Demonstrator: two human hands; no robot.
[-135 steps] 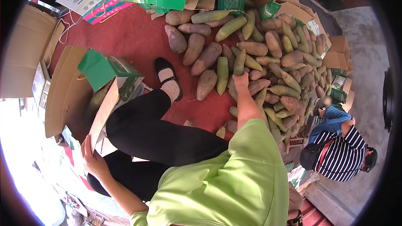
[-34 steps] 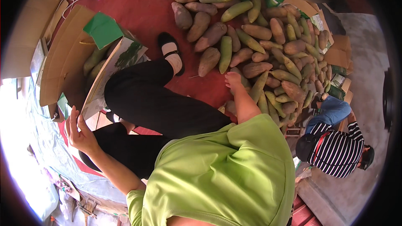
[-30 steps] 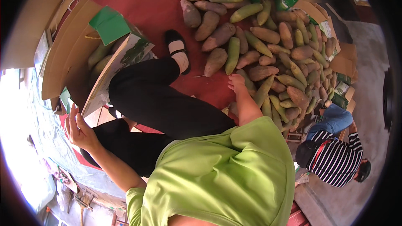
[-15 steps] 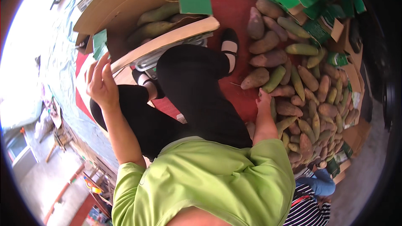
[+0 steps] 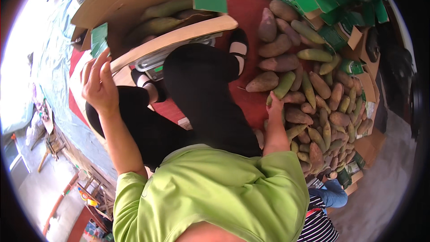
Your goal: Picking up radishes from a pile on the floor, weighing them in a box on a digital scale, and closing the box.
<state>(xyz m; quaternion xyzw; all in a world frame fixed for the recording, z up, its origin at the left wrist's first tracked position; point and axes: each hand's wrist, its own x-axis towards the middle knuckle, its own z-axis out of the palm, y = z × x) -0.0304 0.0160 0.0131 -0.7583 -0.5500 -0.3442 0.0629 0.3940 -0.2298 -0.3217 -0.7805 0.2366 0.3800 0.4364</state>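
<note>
The right hand's grip [image 5: 276,105] wraps a plump, elongated green vegetable [image 5: 285,83]; the left hand [image 5: 101,84] is half-open, empty.

Your top [image 5: 215,195] is lime-green, loose, w/ soft folds; short slvs [image 5: 126,192], wide rounded neckline [image 5: 201,218] w/ a banded edge. Your trousers [image 5: 204,94] are solid blk, fairly snug @ the knees, legs ending nr the ankles. Your shoes [image 5: 237,35] are blk too: low-cut, rounded toes, strap across ea. instep.
</note>
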